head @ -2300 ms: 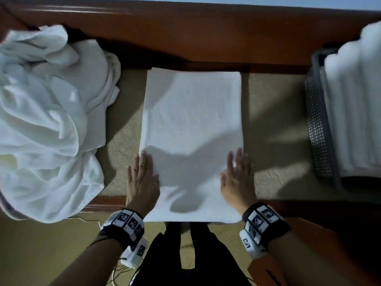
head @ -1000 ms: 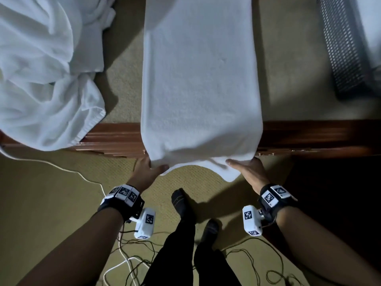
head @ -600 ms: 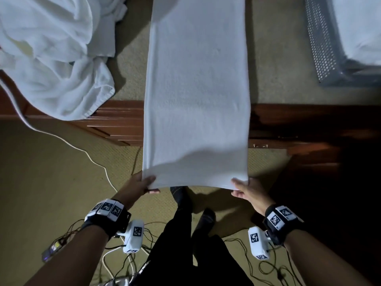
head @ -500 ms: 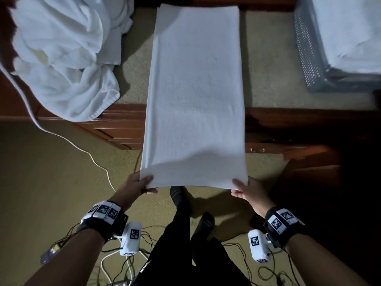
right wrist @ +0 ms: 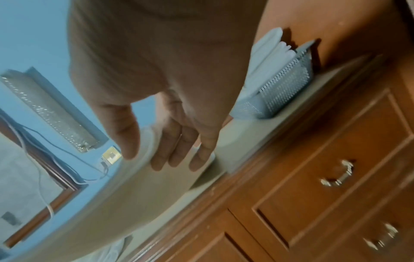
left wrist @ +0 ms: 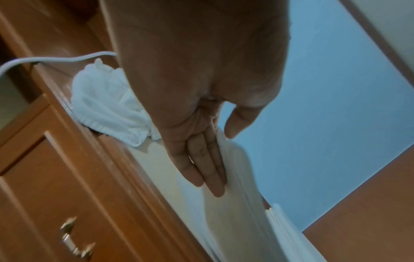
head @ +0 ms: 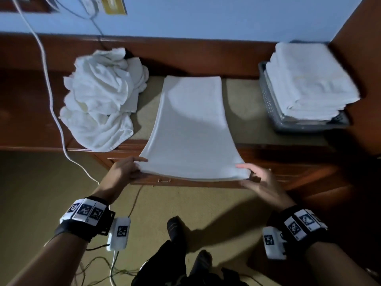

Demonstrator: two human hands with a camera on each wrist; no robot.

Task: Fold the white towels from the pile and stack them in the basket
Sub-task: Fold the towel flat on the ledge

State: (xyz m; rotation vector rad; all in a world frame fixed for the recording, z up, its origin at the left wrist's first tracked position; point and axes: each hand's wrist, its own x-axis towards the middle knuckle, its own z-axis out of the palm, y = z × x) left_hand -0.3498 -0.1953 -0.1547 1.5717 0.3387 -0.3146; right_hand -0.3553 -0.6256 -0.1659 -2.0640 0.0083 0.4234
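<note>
Several crumpled towels wait in the pile (head: 99, 100), beyond the left hand (head: 123, 172). Both hands pinch the towel (head: 191, 129) by its near corners, thumbs on top; right hand (head: 261, 182) matches. Beyond its fingers, the basket (head: 268, 100) holds a tall stack (head: 309, 79). Folding continues.

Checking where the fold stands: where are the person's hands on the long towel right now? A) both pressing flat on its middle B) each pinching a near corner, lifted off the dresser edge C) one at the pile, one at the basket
B: the left hand and right hand each pinch a near corner of the long towel, raised above the dresser edge.
</note>
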